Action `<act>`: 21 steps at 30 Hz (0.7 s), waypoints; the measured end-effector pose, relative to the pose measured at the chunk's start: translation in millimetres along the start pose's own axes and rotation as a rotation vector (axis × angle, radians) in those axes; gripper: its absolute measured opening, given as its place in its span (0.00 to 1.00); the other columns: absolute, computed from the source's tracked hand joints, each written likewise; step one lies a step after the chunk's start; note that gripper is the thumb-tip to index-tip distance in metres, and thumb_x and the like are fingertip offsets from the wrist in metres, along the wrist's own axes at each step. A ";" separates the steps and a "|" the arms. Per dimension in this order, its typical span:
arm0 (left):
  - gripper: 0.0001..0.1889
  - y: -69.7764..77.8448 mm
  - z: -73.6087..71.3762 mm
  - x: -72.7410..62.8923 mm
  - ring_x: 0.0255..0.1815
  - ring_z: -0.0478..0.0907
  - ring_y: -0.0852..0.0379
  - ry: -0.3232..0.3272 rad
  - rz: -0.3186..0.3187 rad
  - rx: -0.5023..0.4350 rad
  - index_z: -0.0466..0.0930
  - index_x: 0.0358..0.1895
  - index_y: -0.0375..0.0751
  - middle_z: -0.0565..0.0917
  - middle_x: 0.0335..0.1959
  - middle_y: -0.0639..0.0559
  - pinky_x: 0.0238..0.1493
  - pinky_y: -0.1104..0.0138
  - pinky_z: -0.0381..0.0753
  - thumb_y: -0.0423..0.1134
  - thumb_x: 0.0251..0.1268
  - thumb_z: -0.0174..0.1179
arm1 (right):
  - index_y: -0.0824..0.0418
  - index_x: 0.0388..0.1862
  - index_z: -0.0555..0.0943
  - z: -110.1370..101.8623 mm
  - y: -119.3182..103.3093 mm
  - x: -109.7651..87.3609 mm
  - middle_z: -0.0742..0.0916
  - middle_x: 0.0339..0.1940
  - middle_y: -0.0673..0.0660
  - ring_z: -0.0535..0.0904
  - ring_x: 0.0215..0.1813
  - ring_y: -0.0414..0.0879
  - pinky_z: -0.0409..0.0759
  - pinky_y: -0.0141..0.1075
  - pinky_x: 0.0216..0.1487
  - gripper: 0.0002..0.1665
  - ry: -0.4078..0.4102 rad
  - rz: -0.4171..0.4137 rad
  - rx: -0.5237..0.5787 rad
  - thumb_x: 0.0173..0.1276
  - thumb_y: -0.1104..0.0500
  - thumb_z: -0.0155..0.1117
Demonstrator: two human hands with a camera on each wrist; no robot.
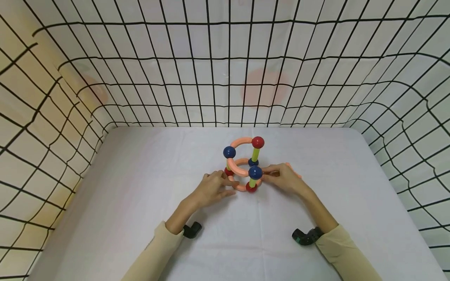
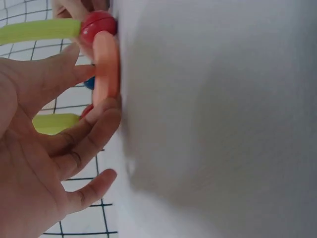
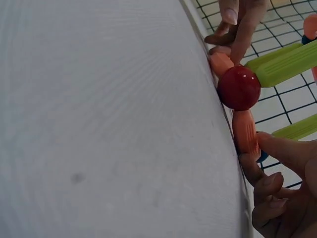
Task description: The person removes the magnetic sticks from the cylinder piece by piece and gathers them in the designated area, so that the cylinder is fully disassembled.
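Observation:
A ball-and-rod toy structure stands mid-table, with a lower ring and an upper tier of orange curved rods. Yellow-green straight rods (image 1: 256, 155) stand between red and blue balls. On top are a red ball (image 1: 258, 142) and blue balls (image 1: 255, 172). At the ring's near left, my left hand (image 1: 212, 188) holds a lower orange curved rod (image 2: 105, 67) between thumb and fingers. From the right, my right hand (image 1: 284, 178) pinches another lower orange curved rod (image 3: 244, 130), beside the bottom red ball (image 3: 239, 88). In the head view the right fingertips are partly hidden behind a blue ball.
A loose orange piece (image 1: 293, 171) lies just beyond my right hand, partly covered by it. The white-covered table (image 1: 147, 156) is bordered by a black wire grid (image 1: 218, 84) at the back and both sides. Dark wrist-worn devices (image 1: 307, 236) sit by the sleeve cuffs.

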State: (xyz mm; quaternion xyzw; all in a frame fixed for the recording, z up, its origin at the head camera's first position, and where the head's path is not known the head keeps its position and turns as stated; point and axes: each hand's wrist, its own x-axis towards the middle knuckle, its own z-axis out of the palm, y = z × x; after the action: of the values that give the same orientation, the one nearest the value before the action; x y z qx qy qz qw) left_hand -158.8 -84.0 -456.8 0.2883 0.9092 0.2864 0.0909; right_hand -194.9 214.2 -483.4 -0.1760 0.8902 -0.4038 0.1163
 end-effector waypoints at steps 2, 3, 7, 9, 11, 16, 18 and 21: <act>0.14 0.5 -5.3 -2.4 0.45 0.78 0.53 0.053 0.001 -0.005 0.90 0.55 0.46 0.85 0.45 0.48 0.45 0.62 0.67 0.42 0.69 0.69 | 0.58 0.59 0.88 -2.8 -4.2 -1.7 0.90 0.41 0.56 0.78 0.43 0.47 0.77 0.35 0.43 0.18 0.021 -0.003 -0.009 0.74 0.55 0.68; 0.13 1.3 -9.2 -3.6 0.44 0.79 0.51 0.093 -0.004 -0.012 0.91 0.54 0.45 0.86 0.44 0.48 0.44 0.62 0.68 0.41 0.69 0.69 | 0.57 0.60 0.87 -4.6 -7.1 -3.1 0.88 0.39 0.56 0.77 0.39 0.48 0.75 0.33 0.38 0.18 0.034 -0.002 -0.008 0.75 0.55 0.68; 0.09 5.7 -27.9 -8.6 0.42 0.83 0.46 0.390 -0.020 -0.048 0.92 0.47 0.39 0.87 0.40 0.45 0.43 0.59 0.78 0.37 0.69 0.69 | 0.58 0.64 0.85 -13.6 -23.0 -12.0 0.88 0.38 0.61 0.76 0.28 0.56 0.72 0.31 0.26 0.20 0.091 -0.016 0.068 0.78 0.54 0.64; 0.09 7.8 -36.1 -10.7 0.45 0.83 0.44 0.561 -0.004 -0.080 0.91 0.47 0.36 0.87 0.43 0.43 0.46 0.55 0.82 0.35 0.68 0.69 | 0.58 0.65 0.83 -16.8 -31.6 -17.0 0.88 0.40 0.65 0.79 0.28 0.57 0.75 0.32 0.25 0.20 0.134 -0.057 0.111 0.79 0.55 0.63; 0.12 9.3 -41.6 -12.0 0.53 0.82 0.44 0.690 0.046 -0.105 0.90 0.51 0.36 0.86 0.50 0.41 0.53 0.51 0.82 0.34 0.67 0.70 | 0.57 0.67 0.82 -18.1 -40.8 -21.5 0.88 0.44 0.64 0.82 0.31 0.53 0.80 0.31 0.29 0.21 0.184 -0.121 0.138 0.79 0.57 0.62; 0.26 13.2 -43.5 -10.2 0.76 0.69 0.40 0.694 0.296 -0.095 0.84 0.63 0.39 0.76 0.71 0.38 0.74 0.42 0.70 0.33 0.59 0.76 | 0.56 0.73 0.76 -13.1 -57.4 -30.0 0.87 0.55 0.57 0.85 0.49 0.44 0.86 0.30 0.46 0.30 0.257 -0.329 0.130 0.73 0.66 0.65; 0.29 15.5 -40.5 -7.5 0.80 0.64 0.39 0.635 0.386 -0.059 0.84 0.64 0.40 0.74 0.74 0.38 0.77 0.41 0.66 0.34 0.56 0.78 | 0.57 0.75 0.74 -9.7 -60.3 -31.6 0.86 0.59 0.56 0.84 0.55 0.45 0.86 0.32 0.51 0.35 0.247 -0.396 0.133 0.69 0.69 0.68; 0.29 19.7 -35.2 -2.4 0.81 0.62 0.38 0.570 0.474 0.002 0.85 0.62 0.41 0.74 0.74 0.38 0.78 0.40 0.65 0.33 0.52 0.79 | 0.59 0.73 0.75 -3.9 -62.1 -31.4 0.86 0.61 0.58 0.84 0.57 0.42 0.87 0.35 0.53 0.39 0.227 -0.468 0.151 0.62 0.71 0.73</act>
State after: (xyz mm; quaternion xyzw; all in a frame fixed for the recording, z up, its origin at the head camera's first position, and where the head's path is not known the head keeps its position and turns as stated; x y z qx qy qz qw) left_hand -159.2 -88.7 -416.7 0.3997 0.8063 0.3673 -0.2350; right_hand -154.0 191.6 -431.6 -0.3214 0.7999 -0.5022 -0.0679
